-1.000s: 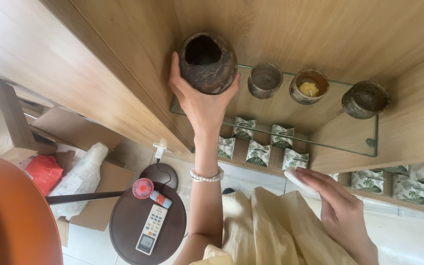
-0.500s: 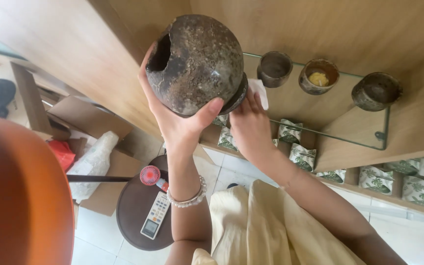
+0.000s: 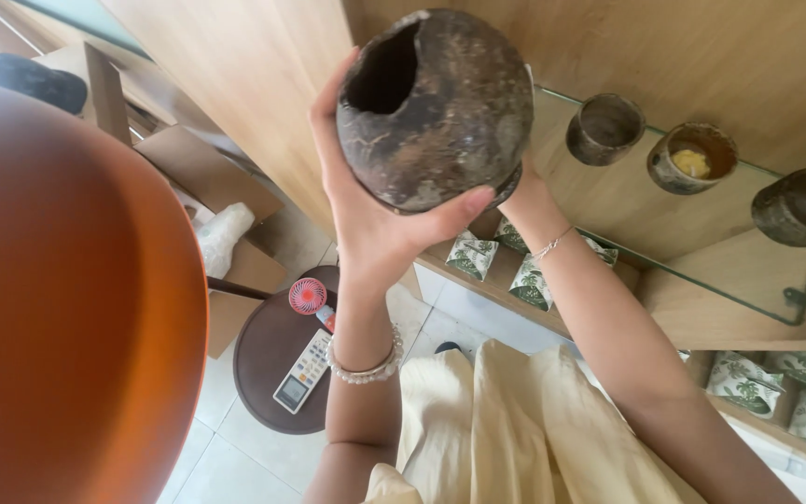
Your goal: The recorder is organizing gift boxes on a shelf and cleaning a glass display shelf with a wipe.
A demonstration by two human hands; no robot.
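Above glass shelf [image 3: 748, 280], left hand [image 3: 375, 205] cradles pot [image 3: 436, 107].

Three small pots [image 3: 692, 159] crowd the glass shelf [image 3: 748, 289]; its near end lies bare.

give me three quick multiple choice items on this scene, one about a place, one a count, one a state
1. Where does the remote control lie?
A. on the round dark side table
B. on the glass shelf
C. in the cardboard box

2. How many small pots stand on the glass shelf?
A. one
B. three
C. five

3. How is the large dark pot held?
A. resting on the floor
B. raised off the shelf in the hands
C. upside down on the table

Answers: 1 A, the remote lies beside a small pink fan on the table top. 2 B, three pots stand in a row. 3 B, the left hand cups it from below, with the right hand behind it.
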